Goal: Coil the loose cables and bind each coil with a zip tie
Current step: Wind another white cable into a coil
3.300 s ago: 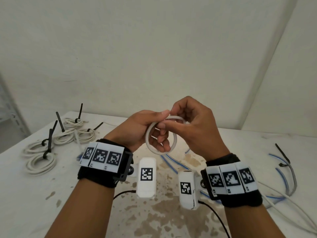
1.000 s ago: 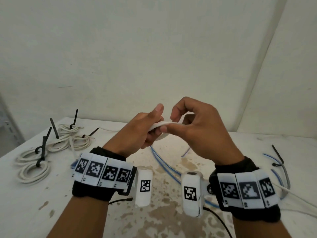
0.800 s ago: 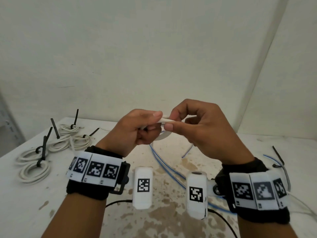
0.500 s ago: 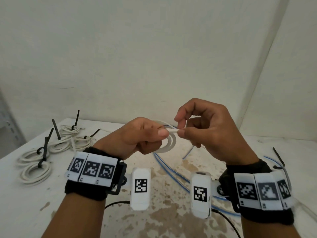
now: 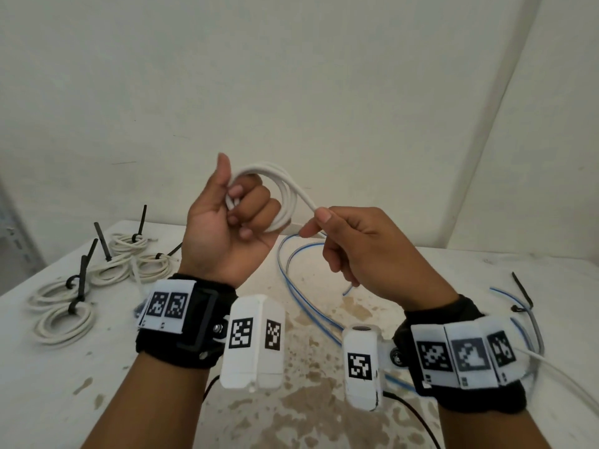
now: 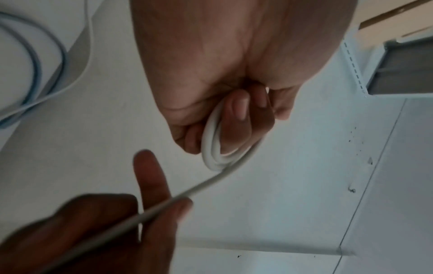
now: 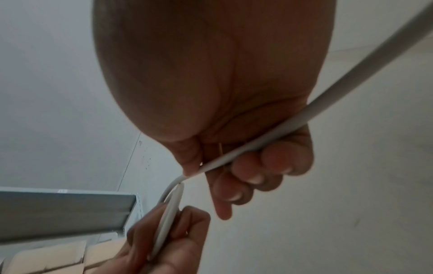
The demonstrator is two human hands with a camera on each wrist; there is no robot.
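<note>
My left hand (image 5: 240, 205) is raised above the table with its fingers curled round a small coil of white cable (image 5: 285, 196), the thumb pointing up. In the left wrist view the coil (image 6: 214, 148) shows as several loops wrapped over the fingers. A strand of the same white cable (image 5: 308, 202) runs from the coil down to my right hand (image 5: 327, 222), which pinches it between thumb and forefinger. In the right wrist view the cable (image 7: 293, 128) passes through the right palm and out past the wrist.
Several white coils (image 5: 64, 319) bound with black zip ties (image 5: 84, 277) lie at the table's left. Loose blue cables (image 5: 301, 303) curve across the stained white table (image 5: 64, 384). A black zip tie (image 5: 522, 290) and more cable lie at the right. Walls close behind.
My left hand has turned palm-toward-me and lifted the coil higher. My right hand has slid down and away along the cable, drawing out a strand between the two hands.
</note>
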